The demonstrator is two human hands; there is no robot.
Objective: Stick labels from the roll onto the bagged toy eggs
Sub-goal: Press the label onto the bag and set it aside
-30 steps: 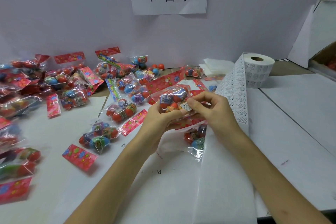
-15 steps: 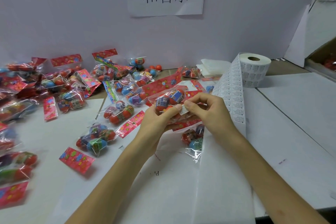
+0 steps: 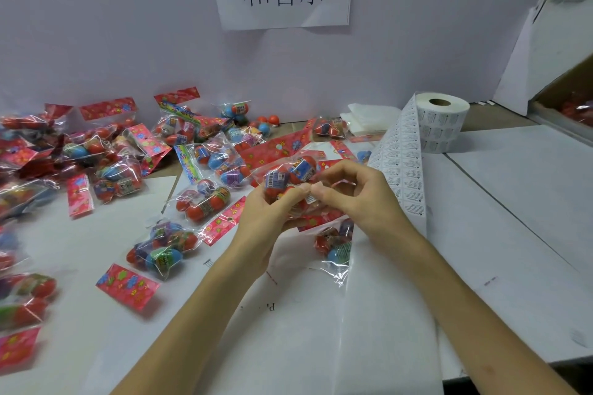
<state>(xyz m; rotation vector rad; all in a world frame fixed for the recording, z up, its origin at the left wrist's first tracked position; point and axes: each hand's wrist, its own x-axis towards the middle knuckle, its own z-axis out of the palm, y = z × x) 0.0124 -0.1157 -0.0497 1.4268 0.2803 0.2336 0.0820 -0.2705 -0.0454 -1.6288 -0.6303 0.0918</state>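
The left hand (image 3: 266,221) grips one clear bag of toy eggs (image 3: 288,175) from below, with the fingers curled under it and the thumb on top. The bag is held above the table (image 3: 519,202) at centre. It contains red eggs with printed bands, and one band shows a barcode and a "6+" mark. The right hand (image 3: 359,199) pinches a small white label (image 3: 310,199) between thumb and forefinger against the near face of the bag, just beside the left thumb tip. The label roll (image 3: 444,125) stands on end at the far right, near the wall. Its label strip (image 3: 401,163) unwinds toward the viewer, passes behind the right hand and runs on to the near table edge. A second egg bag (image 3: 335,247) lies partly under the left edge of the strip, below the right wrist. Scattered egg bags (image 3: 112,167) cover the table's left half back to the wall. The nearest of these (image 3: 163,250) lies just left of the left forearm. Bare table surface lies to the right of the strip and between the forearms at the near edge. A cardboard box (image 3: 564,96) at the far right holds red contents, too blurred to identify.
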